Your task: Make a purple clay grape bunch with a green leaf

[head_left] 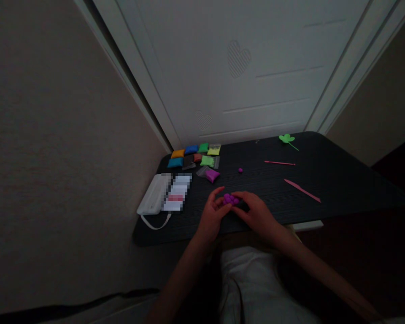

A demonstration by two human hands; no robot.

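Between my two hands, just above the near edge of the dark table (256,216), is a cluster of purple clay balls (230,199) pressed together. My left hand (213,210) grips the cluster from the left, its index finger raised and its thumb along the near side. From the right, my right hand (254,209) pinches the same cluster with thumb and fingertips. One loose purple clay ball (240,170) lies on the table beyond my hands. Left of that ball lies an opened packet of purple clay (212,175).
Several coloured clay packets (191,149) lie at the back left. A white power bank (155,194) with a cable sits by a phone (178,193). Rightward are a thin pink tool (279,163), a pink clay knife (303,191) and a green clover shape (286,139). A white door (256,90) stands behind.
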